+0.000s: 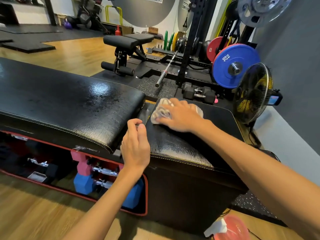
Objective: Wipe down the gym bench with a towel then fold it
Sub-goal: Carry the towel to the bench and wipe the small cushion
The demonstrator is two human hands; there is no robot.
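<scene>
A black padded gym bench (57,103) runs across the view, with a long back pad on the left and a shorter seat pad (220,122) on the right. A crumpled pale striped towel (160,111) lies on the seat pad near its far left corner. My right hand (181,116) presses flat on top of the towel, fingers spread. My left hand (136,144) hovers at the gap between the two pads, fingers loosely curled, holding nothing that I can see.
Blue and pink dumbbells (83,181) sit in the red-trimmed storage under the bench. A floor fan (252,94) stands to the right. Behind are a barbell (166,70), a blue 20 kg plate (233,64), a rack and another bench (126,42). A red tub (232,229) sits on the floor.
</scene>
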